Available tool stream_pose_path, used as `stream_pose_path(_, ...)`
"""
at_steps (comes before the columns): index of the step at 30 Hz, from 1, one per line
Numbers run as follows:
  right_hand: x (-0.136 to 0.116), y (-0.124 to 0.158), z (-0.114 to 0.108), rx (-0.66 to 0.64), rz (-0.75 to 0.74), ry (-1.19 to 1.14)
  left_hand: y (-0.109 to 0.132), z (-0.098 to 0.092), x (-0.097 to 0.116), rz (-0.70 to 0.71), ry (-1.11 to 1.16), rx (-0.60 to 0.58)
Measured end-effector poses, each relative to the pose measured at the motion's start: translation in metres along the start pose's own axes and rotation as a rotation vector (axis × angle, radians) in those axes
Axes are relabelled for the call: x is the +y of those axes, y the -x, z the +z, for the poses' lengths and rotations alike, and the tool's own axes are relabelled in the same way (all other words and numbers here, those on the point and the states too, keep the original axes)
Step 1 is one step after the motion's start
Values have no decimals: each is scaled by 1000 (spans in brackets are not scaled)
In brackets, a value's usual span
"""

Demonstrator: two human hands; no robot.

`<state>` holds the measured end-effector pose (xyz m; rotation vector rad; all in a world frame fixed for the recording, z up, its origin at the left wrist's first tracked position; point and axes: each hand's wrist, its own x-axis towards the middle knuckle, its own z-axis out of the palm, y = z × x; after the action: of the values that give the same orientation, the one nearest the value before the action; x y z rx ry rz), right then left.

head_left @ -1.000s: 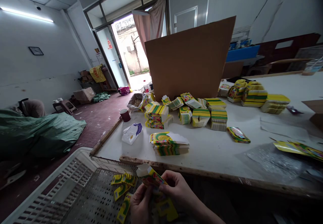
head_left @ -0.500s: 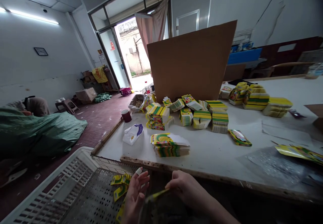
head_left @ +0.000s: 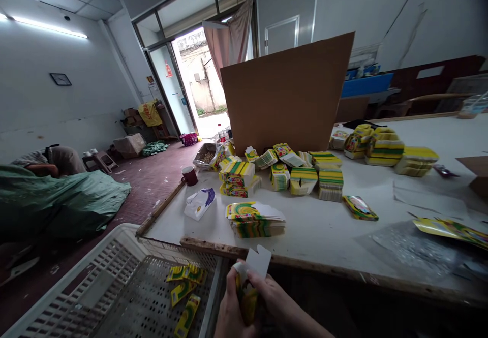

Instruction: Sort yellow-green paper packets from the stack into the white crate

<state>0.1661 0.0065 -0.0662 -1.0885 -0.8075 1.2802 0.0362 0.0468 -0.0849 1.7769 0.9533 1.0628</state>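
Observation:
My left hand (head_left: 231, 305) and my right hand (head_left: 269, 293) meet at the table's front edge, both closed on one small yellow cardboard box (head_left: 249, 302). A white end flap (head_left: 259, 260) of the box stands up above the fingers. Part of the box is hidden behind my hands. To the left, a white plastic basket (head_left: 125, 236) holds several yellow and green boxes (head_left: 187, 313). Just beyond my hands, a stack of flat yellow cartons (head_left: 255, 221) lies on the white table (head_left: 316, 241).
More bundled cartons (head_left: 305, 178) stand before a large brown cardboard sheet (head_left: 285, 94). A tissue pack (head_left: 200, 203) and a dark mug (head_left: 189, 176) are at the left. Clear plastic (head_left: 412, 241) lies at the right. A person (head_left: 57, 161) bends over green cloth at far left.
My hands were apart, the right one with a thin yellow piece. Now they have come together around the box, its white flap raised. My left hand has moved off the basket's edge.

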Motion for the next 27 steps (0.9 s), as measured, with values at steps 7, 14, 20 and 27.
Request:
stream_pose_path(7, 0, 3, 0, -112, -21, 42, 0, -1, -5, 71, -67, -151)
stream_pose_path(14, -4, 1, -2, -185, -366, 569, 1, 4, -18, -2, -158, -41)
stream_pose_path(20, -5, -3, -15, -233, -291, 798, -17, -26, 1, -62, -214, -275)
stream_pose_path(27, -39, 9, -28, -337, -205, 904, -13, -36, 18, -134, -107, -241)
